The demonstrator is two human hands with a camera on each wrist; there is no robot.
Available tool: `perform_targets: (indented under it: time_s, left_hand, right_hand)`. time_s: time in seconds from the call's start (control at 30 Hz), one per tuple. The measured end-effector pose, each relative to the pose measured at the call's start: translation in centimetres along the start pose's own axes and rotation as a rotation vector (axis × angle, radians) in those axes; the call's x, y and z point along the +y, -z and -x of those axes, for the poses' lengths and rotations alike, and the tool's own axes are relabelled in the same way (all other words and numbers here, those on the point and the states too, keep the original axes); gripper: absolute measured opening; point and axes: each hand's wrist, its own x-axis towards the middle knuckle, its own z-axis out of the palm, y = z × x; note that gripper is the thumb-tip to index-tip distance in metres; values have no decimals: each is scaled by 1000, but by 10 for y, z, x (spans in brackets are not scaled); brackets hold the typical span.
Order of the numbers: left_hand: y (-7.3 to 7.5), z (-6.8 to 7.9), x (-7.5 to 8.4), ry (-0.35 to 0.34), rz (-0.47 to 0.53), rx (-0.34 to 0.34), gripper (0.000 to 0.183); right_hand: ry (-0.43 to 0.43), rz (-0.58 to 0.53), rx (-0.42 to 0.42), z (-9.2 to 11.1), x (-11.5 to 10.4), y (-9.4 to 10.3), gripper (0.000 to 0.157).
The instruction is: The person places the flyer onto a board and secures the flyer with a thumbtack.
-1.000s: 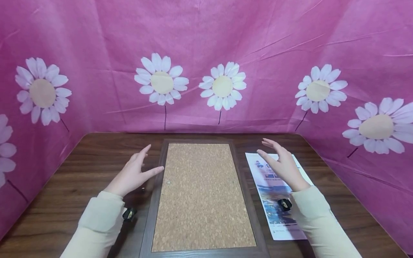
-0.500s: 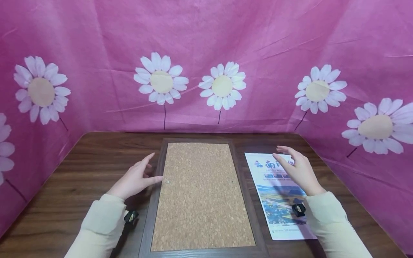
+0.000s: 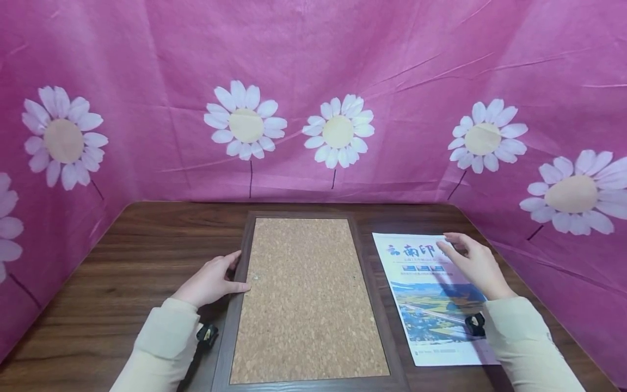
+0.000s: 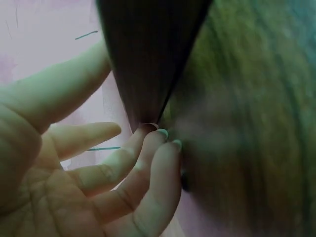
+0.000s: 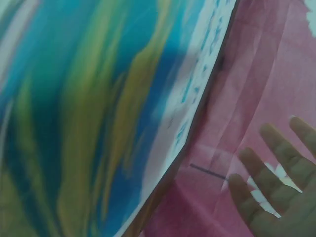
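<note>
A cork board (image 3: 308, 305) in a dark wood frame lies flat in the middle of the table. My left hand (image 3: 208, 280) grips the left side of this frame, its thumb on top and its fingers at the outer edge. In the left wrist view, curled fingertips (image 4: 163, 138) meet the dark frame side (image 4: 143, 54) close to the tabletop. To the right lies a printed poster (image 3: 431, 307) with blue lettering and a landscape picture. Above its top right corner hovers my right hand (image 3: 477, 267), fingers loosely bent and holding nothing; the right wrist view shows them apart from the poster's edge.
The brown wood table (image 3: 132, 261) is enclosed at the back and sides by a pink cloth (image 3: 294, 49) with white daisies. Each wrist carries a small black camera (image 3: 475, 324).
My left hand has come down onto the frame's left side and now grips it. My right hand has moved rightward and lower across the poster, uncovering more of its lettering.
</note>
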Motion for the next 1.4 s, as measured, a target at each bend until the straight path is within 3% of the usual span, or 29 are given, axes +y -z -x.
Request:
perform_targets:
  time_s: [0.2,0.5,0.73,0.97,1.17,1.4]
  left_hand:
    - [-1,-1,0,-10,6,19,83]
    - [-1,-4,-2,13,24,11,82]
    - [0,-4,-2,37,28,-2,82]
    - [-2,-4,-2,63,40,-11,81]
    - [0,-4,-1,31,38,-6,82]
    - [0,-4,-3,12,39,-4,83]
  right_hand:
    - [-124,22,-135,-2,20,4,79]
    - [-228,94,-230,-5,44,17,85]
    - [-315,30,-281,-6,58,20,66]
    - [-286,31,-321,-8,58,12,56]
    - [-254,40,-315,-10,60,13,43]
    - [-283,38,-366,-12,61,16,52]
